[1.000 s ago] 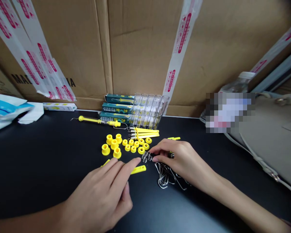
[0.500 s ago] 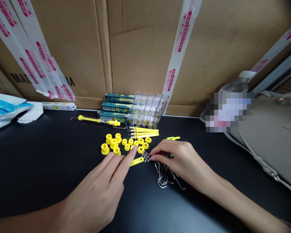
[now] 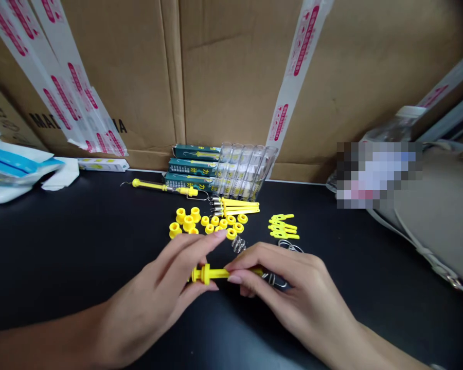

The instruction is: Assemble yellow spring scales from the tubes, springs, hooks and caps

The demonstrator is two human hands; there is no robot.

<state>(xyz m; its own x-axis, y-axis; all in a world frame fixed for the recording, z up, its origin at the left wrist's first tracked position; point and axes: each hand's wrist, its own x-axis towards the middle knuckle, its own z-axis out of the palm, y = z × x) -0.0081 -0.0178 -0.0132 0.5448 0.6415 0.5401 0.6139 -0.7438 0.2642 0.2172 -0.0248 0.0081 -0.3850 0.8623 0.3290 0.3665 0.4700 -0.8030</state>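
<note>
The right hand (image 3: 306, 288) pinches the yellow rod (image 3: 217, 274), well apart from the worktop's (image 3: 81, 246) back edge; the left hand (image 3: 150, 293) curls round its flanged end, closure unclear. Best, I judge, keep both hands in line, clear of the springs (image 3: 238, 244).

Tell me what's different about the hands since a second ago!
The right hand moved from the springs back toward the person and took hold of the yellow rod that the left hand was already holding. The springs, yellow rings and green boxes stayed put.
</note>
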